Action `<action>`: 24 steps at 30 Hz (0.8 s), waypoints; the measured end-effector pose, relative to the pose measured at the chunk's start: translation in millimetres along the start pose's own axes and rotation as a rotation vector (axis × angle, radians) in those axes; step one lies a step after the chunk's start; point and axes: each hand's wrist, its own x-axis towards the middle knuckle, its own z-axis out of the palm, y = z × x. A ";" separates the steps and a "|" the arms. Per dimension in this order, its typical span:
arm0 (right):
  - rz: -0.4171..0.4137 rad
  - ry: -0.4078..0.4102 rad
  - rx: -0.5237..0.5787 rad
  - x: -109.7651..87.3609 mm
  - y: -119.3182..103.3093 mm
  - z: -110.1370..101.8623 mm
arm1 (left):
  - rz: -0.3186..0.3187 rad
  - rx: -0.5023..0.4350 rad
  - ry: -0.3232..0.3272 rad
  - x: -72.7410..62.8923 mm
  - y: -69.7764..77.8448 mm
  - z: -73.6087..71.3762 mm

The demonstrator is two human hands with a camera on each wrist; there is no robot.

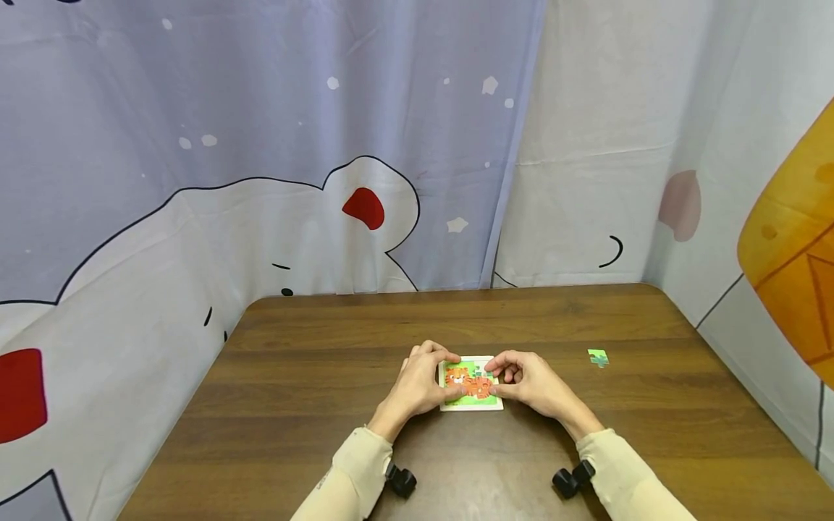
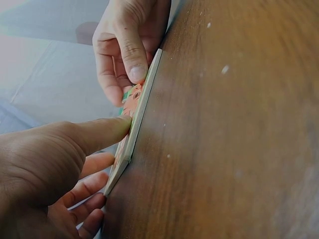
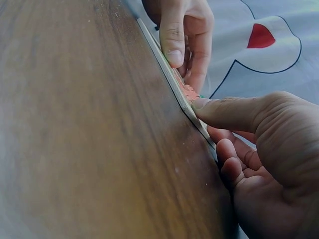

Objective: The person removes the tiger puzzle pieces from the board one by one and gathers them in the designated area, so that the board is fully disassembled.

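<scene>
A small jigsaw puzzle (image 1: 458,396) with an orange tiger on green, in a pale frame, lies flat on the wooden table. My left hand (image 1: 420,380) holds its left side, thumb on the picture and fingers along the edge. Over the right side, my right hand (image 1: 536,383) pinches an orange puzzle piece (image 2: 132,102) between thumb and forefinger, low against the picture. Whether that piece sits fully in the frame cannot be told. A pale gap shows at the picture's upper right, partly behind the right fingers.
A loose green puzzle piece (image 1: 598,357) lies on the table (image 1: 521,463), to the right of and beyond the right hand. Behind the table hangs a printed curtain (image 1: 443,145). A small black device (image 1: 400,480) is strapped at each wrist.
</scene>
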 end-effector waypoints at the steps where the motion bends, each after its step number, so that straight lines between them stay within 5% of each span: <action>1: 0.003 0.003 0.000 -0.1 0.0 0.0 | 0.000 0.000 0.000 0.0 0.4 -0.2; 10: -0.019 0.022 -0.018 0.3 3.4 0.5 | 0.000 -0.002 0.001 0.2 1.2 -0.5; 24: -0.022 0.040 0.106 2.7 5.7 -5.9 | 0.000 0.010 0.000 -0.1 0.3 0.1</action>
